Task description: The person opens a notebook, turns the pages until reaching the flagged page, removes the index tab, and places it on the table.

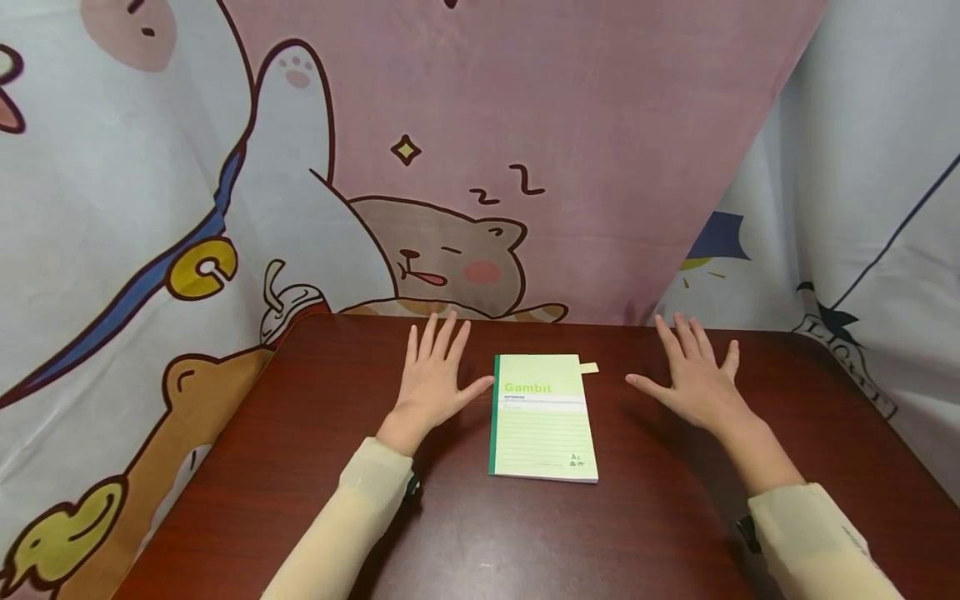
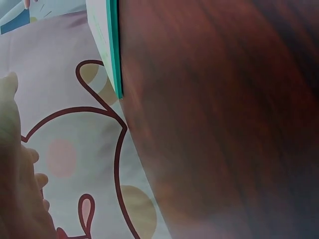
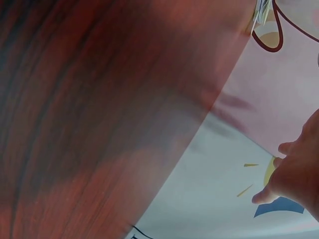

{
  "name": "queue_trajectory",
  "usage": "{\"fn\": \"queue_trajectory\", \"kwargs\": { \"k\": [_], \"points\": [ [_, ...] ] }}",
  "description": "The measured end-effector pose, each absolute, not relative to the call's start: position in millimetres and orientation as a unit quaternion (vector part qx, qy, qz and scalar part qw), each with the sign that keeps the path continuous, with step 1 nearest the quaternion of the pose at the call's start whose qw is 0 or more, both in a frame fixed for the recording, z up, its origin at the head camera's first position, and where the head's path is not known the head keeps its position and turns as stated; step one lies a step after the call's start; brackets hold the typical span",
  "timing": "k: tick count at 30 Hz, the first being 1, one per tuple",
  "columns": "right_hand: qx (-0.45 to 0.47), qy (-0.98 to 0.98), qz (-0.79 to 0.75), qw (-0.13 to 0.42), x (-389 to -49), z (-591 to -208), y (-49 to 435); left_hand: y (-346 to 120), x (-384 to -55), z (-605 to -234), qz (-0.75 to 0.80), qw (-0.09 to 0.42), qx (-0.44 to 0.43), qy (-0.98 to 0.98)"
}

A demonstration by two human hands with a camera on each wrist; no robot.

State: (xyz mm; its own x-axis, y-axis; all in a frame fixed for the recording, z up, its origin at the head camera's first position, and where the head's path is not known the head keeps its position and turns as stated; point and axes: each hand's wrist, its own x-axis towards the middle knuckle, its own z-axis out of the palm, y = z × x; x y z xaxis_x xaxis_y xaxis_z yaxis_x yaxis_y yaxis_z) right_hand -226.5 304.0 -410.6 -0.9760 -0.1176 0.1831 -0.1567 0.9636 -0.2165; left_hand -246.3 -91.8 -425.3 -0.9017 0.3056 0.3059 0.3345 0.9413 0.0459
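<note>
A pale green notebook (image 1: pixel 543 433) with a dark green spine lies flat on the brown table, its cover printed "Gambit". A small cream tab (image 1: pixel 589 367) sticks out from its right edge near the top. My left hand (image 1: pixel 433 375) is spread over the table just left of the notebook, the thumb tip close to the spine. To the right, my right hand (image 1: pixel 697 375) is also spread, with a gap between its thumb and the notebook. Neither hand holds anything. In the left wrist view the notebook's green spine (image 2: pixel 113 50) shows at the top.
The dark wood table (image 1: pixel 300 467) ends at a back edge just beyond the fingertips. A cloth (image 1: pixel 600 167) with cartoon animals hangs behind it and along both sides. Each wrist wears a dark band under a cream sleeve (image 1: pixel 330 533).
</note>
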Motion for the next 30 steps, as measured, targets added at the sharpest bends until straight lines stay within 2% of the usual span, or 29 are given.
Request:
{"fn": "queue_trajectory", "kwargs": {
  "k": [5,19,30],
  "points": [
    [0.072,-0.987,0.116,0.083,-224,-411,303,-91,-244,-427,-0.056,0.159,-0.170,-0.971],
    [0.079,-0.985,0.125,0.094,-217,-411,296,-86,-237,-430,-0.060,0.129,-0.174,-0.974],
    [0.084,-0.984,0.127,0.090,-213,-414,293,-79,-230,-435,-0.053,0.134,-0.186,-0.972]
  ]
}}
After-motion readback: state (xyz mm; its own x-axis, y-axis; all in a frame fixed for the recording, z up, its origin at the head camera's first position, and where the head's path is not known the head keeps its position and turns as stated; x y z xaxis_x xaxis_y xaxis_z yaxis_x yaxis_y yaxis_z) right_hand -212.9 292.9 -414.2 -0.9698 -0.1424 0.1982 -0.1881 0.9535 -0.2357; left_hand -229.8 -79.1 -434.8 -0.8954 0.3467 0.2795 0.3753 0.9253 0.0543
